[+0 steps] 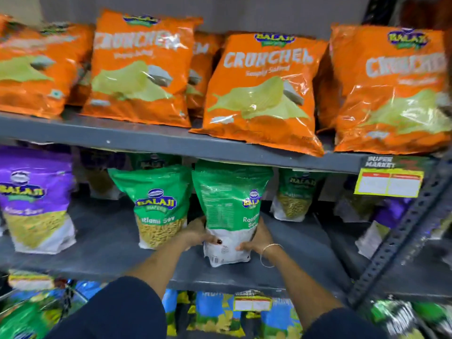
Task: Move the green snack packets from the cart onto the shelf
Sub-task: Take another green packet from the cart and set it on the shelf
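Head view: both hands grip one green packet (pixel 230 211) near its bottom, left hand (pixel 195 234) on its left side, right hand (pixel 258 237) on its right. It stands upright on the middle shelf (pixel 105 245), just beside another green packet (pixel 156 204).

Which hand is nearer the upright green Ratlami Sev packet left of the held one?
Left. The left hand sits between that neighbouring packet and the held packet; the right hand is on the held packet's far side.
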`<state>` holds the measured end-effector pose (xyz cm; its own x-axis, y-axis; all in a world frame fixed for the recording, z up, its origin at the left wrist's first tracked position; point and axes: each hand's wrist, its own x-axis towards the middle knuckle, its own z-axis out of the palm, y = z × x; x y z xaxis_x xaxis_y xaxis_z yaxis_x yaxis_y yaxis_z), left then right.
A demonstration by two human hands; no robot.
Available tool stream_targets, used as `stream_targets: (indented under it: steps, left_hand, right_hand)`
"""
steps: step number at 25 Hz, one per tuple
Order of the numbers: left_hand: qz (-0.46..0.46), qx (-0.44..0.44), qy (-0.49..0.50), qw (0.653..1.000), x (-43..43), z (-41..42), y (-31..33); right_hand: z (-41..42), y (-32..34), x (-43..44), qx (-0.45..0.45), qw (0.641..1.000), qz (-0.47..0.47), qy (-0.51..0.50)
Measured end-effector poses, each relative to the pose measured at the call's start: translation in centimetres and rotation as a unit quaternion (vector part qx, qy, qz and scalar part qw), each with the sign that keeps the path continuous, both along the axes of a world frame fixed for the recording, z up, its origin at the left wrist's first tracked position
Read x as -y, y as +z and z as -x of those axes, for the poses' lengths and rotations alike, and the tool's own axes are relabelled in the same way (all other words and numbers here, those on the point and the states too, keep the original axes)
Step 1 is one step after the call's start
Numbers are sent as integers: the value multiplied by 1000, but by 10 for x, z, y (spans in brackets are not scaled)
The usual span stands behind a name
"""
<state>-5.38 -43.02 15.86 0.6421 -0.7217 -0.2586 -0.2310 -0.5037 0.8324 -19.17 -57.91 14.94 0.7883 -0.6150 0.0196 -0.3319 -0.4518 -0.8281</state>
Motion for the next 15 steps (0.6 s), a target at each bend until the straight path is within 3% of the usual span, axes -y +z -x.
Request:
stream_targets:
  steps: [6,10,15]
  left_hand:
    - [-29,-13,-39,999,13,-4,-9]
    - [-52,-68,-94,992,7,-9,4]
    - [-12,-68,-48,997,4,-7,0]
  right_hand:
    - [5,-15,5,0,999,-33,-19]
    - [9,-11,7,-69,996,9,-58]
    - [14,-11,2,-57,973,-197,-107]
